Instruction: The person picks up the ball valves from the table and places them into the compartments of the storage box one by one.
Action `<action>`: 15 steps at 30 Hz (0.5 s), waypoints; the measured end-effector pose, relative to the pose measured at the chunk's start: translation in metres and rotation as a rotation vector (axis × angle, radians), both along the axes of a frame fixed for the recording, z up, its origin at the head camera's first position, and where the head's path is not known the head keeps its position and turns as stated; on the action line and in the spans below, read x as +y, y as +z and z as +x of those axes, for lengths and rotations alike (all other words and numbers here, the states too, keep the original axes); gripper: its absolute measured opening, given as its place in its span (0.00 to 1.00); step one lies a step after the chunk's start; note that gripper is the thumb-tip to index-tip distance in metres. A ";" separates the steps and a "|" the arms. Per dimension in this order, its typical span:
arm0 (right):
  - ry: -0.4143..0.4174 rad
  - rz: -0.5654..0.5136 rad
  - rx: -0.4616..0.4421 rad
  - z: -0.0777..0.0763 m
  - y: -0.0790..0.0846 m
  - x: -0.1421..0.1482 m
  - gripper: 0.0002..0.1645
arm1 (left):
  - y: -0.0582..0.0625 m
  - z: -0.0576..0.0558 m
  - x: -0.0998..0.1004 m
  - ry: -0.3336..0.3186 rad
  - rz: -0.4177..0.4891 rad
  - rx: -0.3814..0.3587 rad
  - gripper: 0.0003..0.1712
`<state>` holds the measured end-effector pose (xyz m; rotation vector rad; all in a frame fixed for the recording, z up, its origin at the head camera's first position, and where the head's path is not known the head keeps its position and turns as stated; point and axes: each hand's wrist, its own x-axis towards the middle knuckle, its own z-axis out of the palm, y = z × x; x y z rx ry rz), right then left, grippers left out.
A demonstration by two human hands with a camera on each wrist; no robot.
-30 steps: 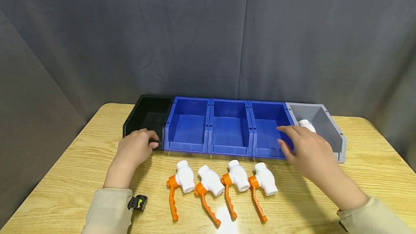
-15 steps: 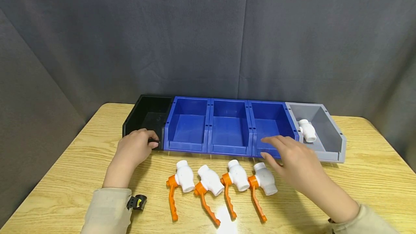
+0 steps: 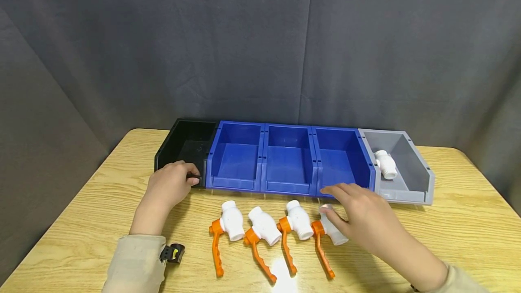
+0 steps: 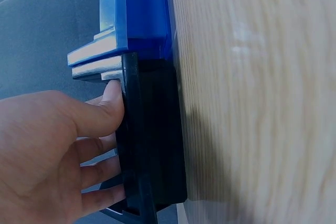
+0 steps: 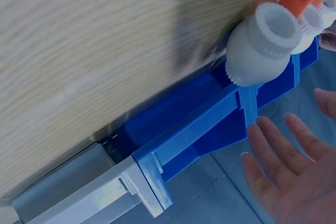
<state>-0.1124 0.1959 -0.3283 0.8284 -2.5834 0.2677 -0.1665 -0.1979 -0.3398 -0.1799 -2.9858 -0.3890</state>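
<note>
In the head view, the left hand [image 3: 171, 185] has its fingers bent over the front edge of the black bin [image 3: 163, 148], gripping it at the left end of the row of bins. The right hand [image 3: 364, 214] is open, thumb and fingers parted, above the rightmost valve [image 3: 337, 237], hiding part of its white body. The leftmost valve [image 3: 233, 221], second valve [image 3: 264, 226] and third valve [image 3: 299, 220] lie alongside on the table [image 3: 93, 220], orange handles pointing toward the person. A white fitting [image 3: 386, 165] lies in the gray bin [image 3: 419, 162] at the row's right end. In the left wrist view, the thumb presses one side of the black bin's edge while the other fingers reach behind it. In the right wrist view, the right hand holds nothing; its fingers are spread and nearly straight, and a gap shows between the fingertips and the nearest valve's white body.
</note>
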 end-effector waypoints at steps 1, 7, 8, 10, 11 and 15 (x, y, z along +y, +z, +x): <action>0.002 0.008 -0.002 0.001 -0.001 -0.001 0.20 | 0.000 0.000 0.000 0.001 0.001 -0.001 0.07; 0.007 0.059 -0.025 0.004 -0.006 -0.001 0.21 | 0.001 0.001 0.001 -0.001 0.002 -0.005 0.07; 0.010 0.066 -0.028 0.005 -0.007 -0.001 0.21 | 0.001 0.001 0.002 -0.001 0.002 -0.006 0.07; 0.017 0.080 -0.032 0.005 -0.008 -0.001 0.21 | 0.001 0.001 0.002 0.000 0.002 -0.006 0.08; 0.020 0.085 -0.031 0.005 -0.009 0.000 0.22 | 0.001 0.001 0.002 0.001 0.003 -0.007 0.08; 0.029 0.107 -0.032 0.005 -0.012 0.001 0.22 | 0.001 0.001 0.002 0.003 0.003 -0.007 0.08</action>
